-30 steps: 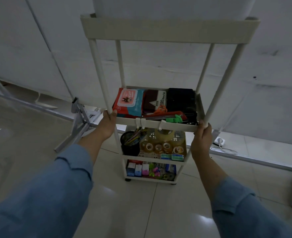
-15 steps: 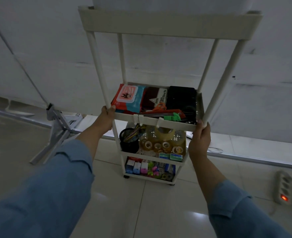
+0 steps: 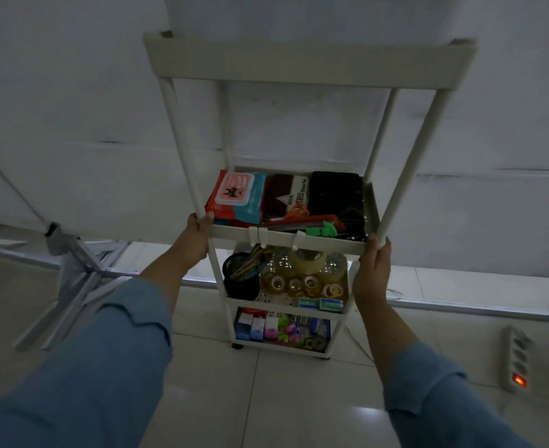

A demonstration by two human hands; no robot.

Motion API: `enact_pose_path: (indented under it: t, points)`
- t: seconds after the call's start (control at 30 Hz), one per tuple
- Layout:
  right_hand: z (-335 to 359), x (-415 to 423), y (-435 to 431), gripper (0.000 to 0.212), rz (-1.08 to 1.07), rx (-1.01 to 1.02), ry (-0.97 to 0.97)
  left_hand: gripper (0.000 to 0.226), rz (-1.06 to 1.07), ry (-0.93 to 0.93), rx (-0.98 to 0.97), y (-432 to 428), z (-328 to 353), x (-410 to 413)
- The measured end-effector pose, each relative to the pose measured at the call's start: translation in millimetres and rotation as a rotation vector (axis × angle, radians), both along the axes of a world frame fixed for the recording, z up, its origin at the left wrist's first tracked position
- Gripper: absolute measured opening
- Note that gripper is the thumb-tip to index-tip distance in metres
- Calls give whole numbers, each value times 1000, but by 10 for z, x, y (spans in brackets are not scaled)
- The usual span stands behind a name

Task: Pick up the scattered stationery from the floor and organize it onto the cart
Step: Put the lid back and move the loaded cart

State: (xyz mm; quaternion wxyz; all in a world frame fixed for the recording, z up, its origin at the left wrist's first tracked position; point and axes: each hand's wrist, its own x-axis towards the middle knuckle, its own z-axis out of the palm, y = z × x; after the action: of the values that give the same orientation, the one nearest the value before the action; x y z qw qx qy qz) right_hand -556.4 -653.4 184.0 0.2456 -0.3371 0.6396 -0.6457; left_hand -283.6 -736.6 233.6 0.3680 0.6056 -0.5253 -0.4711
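Note:
A white tiered cart (image 3: 308,61) stands on the tiled floor in front of a white wall. My left hand (image 3: 198,233) grips the front left post at the second shelf. My right hand (image 3: 375,263) grips the front right post at that same shelf. That shelf carries a red and blue wipes pack (image 3: 236,195), a dark notebook (image 3: 284,195), a black case (image 3: 336,192), orange scissors and a green clip (image 3: 323,228). The shelf below holds a black pen cup (image 3: 239,279) and several tape rolls (image 3: 302,279). Small coloured boxes and clips (image 3: 266,329) fill the bottom shelf.
A folded metal stand (image 3: 72,279) leans on the floor at the left. A white power strip (image 3: 517,358) with a lit red switch lies on the floor at the right, its cable running along the wall base. Pale floor tiles stretch toward me.
The cart has shifted a little rightward along the wall in both hands; the metal stand and the power strip sit further left in view. Both grips stay the same.

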Motion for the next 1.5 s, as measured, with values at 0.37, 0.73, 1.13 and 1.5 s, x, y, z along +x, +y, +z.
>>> enact_pose_path:
  t: [0.37, 0.73, 1.13, 1.5]
  points:
    - [145, -152, -11, 47, 134, 84, -19, 46, -43, 2, -24, -33, -28, -66]
    - [210, -196, 63, 45, 222, 98, -55, 48, -17, -11, -30, 15, -17, -109]
    - [175, -258, 30, 40, 267, 44, -19, 54, 79, -9, 22, 24, -10, -181]
    - [150, -265, 10, 55, 177, 109, 79, 60, 184, -117, -60, 99, 35, -221]
